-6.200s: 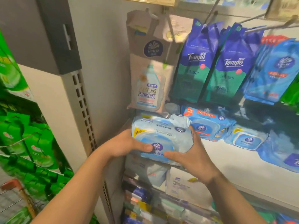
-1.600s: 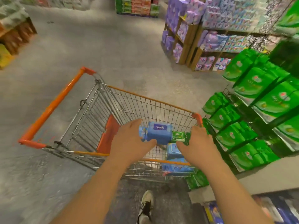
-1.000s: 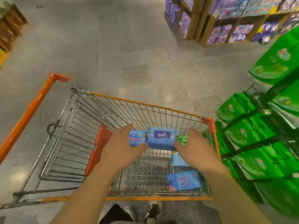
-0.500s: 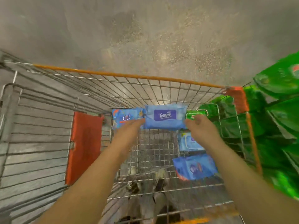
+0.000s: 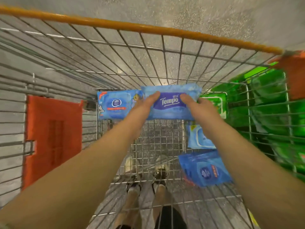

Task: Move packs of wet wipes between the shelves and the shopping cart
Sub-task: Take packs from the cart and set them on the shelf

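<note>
While both hands reach deep into the shopping cart (image 5: 148, 30), the Tempo pack (image 5: 170, 103) is carried between them toward the far end of the basket. The left hand (image 5: 145, 106) grips the pack's 9 o'clock end and the right hand (image 5: 196, 106) its 3 o'clock end, thumbs lying on the printed top face and the remaining fingers hidden beneath; a two-ended grip probably keeps the soft pack level. Its long axis runs 9 to 3 o'clock, label upward and readable from the wearer's side. Whether the pack already rests on the wire floor cannot be told. A light-blue pack (image 5: 118, 104) lies just beside it at 9 o'clock, and a green pack (image 5: 217, 103) at 3 o'clock, so the carried pack appears aimed at the gap that completes a row along the far wall. Two further blue packs (image 5: 204, 169) lie at 4 to 5 o'clock on the basket floor, well apart from the row.
</note>
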### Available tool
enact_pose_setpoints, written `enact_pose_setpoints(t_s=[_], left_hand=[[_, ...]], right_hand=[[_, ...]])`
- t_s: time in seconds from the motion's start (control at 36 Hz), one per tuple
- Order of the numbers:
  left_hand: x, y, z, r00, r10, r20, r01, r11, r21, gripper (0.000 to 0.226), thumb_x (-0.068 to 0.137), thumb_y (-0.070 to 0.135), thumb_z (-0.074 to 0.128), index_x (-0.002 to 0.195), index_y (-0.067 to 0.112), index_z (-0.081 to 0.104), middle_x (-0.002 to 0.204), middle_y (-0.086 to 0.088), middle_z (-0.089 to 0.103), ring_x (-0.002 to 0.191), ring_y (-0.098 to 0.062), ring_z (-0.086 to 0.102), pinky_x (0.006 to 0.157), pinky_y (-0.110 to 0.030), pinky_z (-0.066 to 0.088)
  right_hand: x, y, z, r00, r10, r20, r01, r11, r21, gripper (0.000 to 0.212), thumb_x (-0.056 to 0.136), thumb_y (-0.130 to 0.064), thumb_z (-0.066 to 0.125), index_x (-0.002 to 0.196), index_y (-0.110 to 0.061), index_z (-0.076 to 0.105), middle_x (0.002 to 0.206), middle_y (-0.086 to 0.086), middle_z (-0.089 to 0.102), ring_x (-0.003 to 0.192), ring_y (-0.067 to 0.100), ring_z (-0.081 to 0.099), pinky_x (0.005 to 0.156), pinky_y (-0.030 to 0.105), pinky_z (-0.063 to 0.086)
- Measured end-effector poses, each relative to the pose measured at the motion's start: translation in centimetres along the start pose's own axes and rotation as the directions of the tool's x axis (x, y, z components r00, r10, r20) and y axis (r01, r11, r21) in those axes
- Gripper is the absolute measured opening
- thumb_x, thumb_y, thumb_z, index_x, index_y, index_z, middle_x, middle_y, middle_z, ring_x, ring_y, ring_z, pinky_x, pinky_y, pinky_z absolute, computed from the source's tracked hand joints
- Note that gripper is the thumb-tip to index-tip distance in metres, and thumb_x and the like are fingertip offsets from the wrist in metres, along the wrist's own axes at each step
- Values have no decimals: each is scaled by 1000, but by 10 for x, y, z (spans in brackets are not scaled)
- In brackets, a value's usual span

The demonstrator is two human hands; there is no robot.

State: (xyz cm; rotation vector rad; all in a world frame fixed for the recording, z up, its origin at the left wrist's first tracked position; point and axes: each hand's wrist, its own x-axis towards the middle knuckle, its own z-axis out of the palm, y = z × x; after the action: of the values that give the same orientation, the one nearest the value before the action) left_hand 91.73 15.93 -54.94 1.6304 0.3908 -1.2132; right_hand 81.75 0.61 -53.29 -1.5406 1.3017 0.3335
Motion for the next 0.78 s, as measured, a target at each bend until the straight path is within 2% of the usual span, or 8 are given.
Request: enact_pose_setpoints(t_s=[0.08, 0.22, 0.28, 0.36, 0.47, 0.58, 0.69, 0.78], left_hand=[[11, -6, 1, 1000, -1, -22, 1, 1000, 0, 68, 58, 70, 73, 115, 34, 66, 112, 15, 73, 116, -14, 63, 114, -43, 37], [23, -8, 0, 999, -36, -14, 36, 998, -52, 64, 62, 68, 75, 109, 26, 69, 113, 7, 73, 117, -17, 63, 114, -41, 38], [25, -10, 0, 1000, -19, 9, 20, 996, -82, 45, 69, 61, 76, 96, 25, 72, 100, 8, 77, 110, -18, 66, 113, -40, 40], [30, -15, 1, 1000, 19, -2, -19, 994, -103, 61, 50, 66, 77, 94, 24, 73, 101, 5, 78, 110, -21, 68, 112, -43, 41], [32, -21, 3, 999, 27, -31, -30, 993, -115, 77, 42, 74, 78, 102, 26, 73, 105, 5, 77, 110, -21, 67, 111, -44, 41], [23, -25, 5, 998, 4, -69, -12, 994, -109, 86, 44, 75, 75, 115, 26, 69, 104, 7, 77, 104, -17, 70, 108, -41, 45], [6, -38, -1, 997, 31, -64, -38, 994, -104, 78, 58, 68, 74, 122, 26, 67, 108, 10, 76, 102, -11, 71, 100, -36, 50], [-1, -52, -7, 998, 50, -43, -54, 994, -97, 54, 81, 53, 71, 125, 25, 64, 109, 9, 76, 101, -10, 72, 93, -33, 51]], right_hand=[[7, 4, 5, 998, 32, 46, -35, 998, 61, 44, 90, -56, 66, 112, -20, 53, 109, 1, 55, 96, 21, 53, 81, 33, 39], [8, 5, 15, 996, 31, 88, -43, 990, 133, 87, 51, -79, 75, 117, -23, 69, 115, -6, 71, 102, 15, 66, 78, 33, 47], [10, 8, 17, 996, 3, 93, -20, 984, 175, 64, 66, -69, 79, 112, -25, 72, 109, -10, 73, 100, 11, 68, 78, 30, 48], [12, 14, 18, 995, -29, 100, 7, 977, 214, 33, 81, -55, 77, 99, -27, 73, 101, -13, 75, 94, 7, 69, 76, 27, 49], [11, 17, 19, 994, -25, 102, -4, 962, 273, 27, 83, -48, 78, 95, -25, 72, 97, -12, 75, 90, 8, 69, 72, 27, 49], [7, 19, 23, 995, -35, 93, 2, 942, 336, 25, 83, -37, 81, 100, -21, 73, 103, -4, 77, 99, 16, 73, 83, 32, 55], [-3, 31, 27, 989, -58, 136, 10, 944, 331, 25, 82, -40, 81, 98, -21, 75, 102, -5, 79, 99, 17, 74, 99, 43, 55], [-12, 45, 32, 982, -17, 186, -41, 952, 305, 34, 74, -46, 84, 96, -23, 75, 102, -7, 78, 101, 17, 73, 102, 45, 53]])
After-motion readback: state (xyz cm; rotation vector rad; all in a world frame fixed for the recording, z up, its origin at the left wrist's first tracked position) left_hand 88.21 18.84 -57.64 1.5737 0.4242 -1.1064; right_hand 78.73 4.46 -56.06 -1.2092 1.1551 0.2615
